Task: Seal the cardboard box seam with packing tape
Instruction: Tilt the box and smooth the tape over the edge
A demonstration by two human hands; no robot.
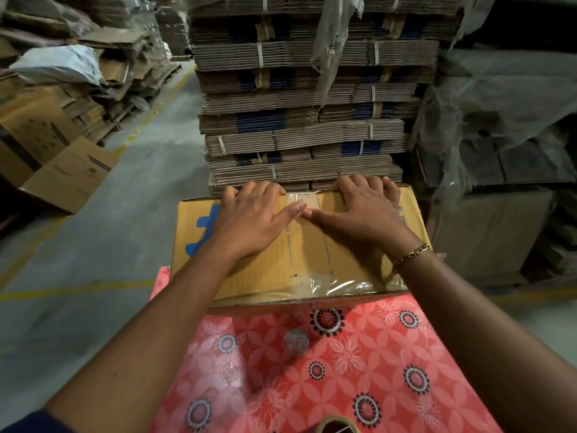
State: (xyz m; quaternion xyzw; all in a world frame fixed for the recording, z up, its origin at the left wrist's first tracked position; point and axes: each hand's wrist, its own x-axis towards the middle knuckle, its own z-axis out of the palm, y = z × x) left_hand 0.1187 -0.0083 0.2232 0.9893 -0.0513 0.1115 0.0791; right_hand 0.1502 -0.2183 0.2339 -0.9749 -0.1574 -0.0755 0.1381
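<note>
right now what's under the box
A red flowered cloth lies under the cardboard box, spreading toward the camera with a tape roll on it. What the cloth covers cannot be seen.

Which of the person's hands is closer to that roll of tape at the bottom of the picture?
Right, narrowly. The tape roll lies at the near table edge; both hands press the cardboard box far beyond it, the right hand slightly right, the left hand further left.

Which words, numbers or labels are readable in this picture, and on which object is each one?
None can be read with certainty.
Cardboard box under the hands: small blue marks beside the dashed lines and a large blue print at its left edge, partly covered; too blurred.
Open carton on the floor at left: dark printed marks, too small to read.
</note>
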